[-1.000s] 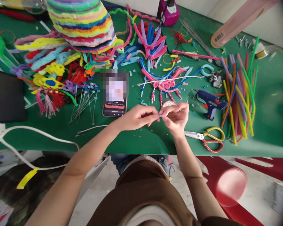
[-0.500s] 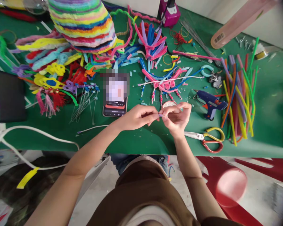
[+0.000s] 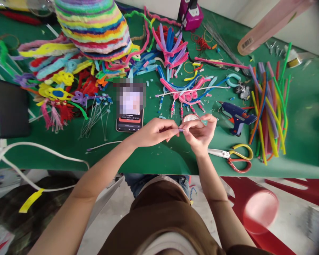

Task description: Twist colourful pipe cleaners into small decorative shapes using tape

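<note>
My left hand [image 3: 161, 131] and my right hand [image 3: 199, 134] meet over the front middle of the table. Between their fingertips is a small purple piece [image 3: 181, 130], pinched from both sides. Most of it is covered by fingers, so its exact kind is unclear. The other fingers of my right hand are curled loosely upward. Just behind the hands stands a round dish of small pale beads [image 3: 190, 118]. Farther back lies a pink and blue pipe-cleaner piece [image 3: 187, 95] with beaded strands, a white cord [image 3: 191, 91] across it.
Scissors [image 3: 230, 154] and a blue glue gun [image 3: 237, 116] lie to the right, beside loose pipe cleaners [image 3: 271, 109]. On the left are a phone [image 3: 129, 124], wire-stemmed pieces [image 3: 95, 109] and a striped fuzzy bundle [image 3: 93, 28]. A white cable [image 3: 45, 145] crosses the table's front left edge.
My right hand has shifted very slightly, its raised fingers a little to the right. Both hands keep their pinch on the small purple piece.
</note>
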`<control>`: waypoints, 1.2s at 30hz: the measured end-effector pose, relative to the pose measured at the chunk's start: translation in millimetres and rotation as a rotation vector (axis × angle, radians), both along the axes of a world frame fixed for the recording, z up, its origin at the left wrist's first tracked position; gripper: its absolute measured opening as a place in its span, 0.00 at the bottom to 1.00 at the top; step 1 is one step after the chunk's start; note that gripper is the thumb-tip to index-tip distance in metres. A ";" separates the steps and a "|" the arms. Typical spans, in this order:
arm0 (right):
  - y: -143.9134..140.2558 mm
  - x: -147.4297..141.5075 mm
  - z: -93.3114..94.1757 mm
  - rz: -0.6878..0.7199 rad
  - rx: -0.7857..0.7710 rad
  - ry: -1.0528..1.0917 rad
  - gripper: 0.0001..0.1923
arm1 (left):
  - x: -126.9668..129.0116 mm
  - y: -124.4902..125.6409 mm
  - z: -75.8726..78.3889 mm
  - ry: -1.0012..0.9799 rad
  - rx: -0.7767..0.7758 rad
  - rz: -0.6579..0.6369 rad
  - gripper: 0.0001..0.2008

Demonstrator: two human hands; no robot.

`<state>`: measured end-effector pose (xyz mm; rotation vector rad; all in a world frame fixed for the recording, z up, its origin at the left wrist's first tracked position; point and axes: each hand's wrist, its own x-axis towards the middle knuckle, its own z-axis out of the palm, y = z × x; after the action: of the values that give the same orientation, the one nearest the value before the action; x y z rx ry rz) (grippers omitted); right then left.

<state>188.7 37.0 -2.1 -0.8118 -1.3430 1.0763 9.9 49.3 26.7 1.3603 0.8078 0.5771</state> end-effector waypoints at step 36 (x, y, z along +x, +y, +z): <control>10.5 23.5 -2.1 0.037 -0.042 -0.457 0.05 | 4.4 3.2 -6.6 -0.096 -0.235 0.008 0.11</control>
<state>212.2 47.5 -4.3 -1.1138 -1.7246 0.9837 14.2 52.5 20.1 1.1066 0.7775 0.5323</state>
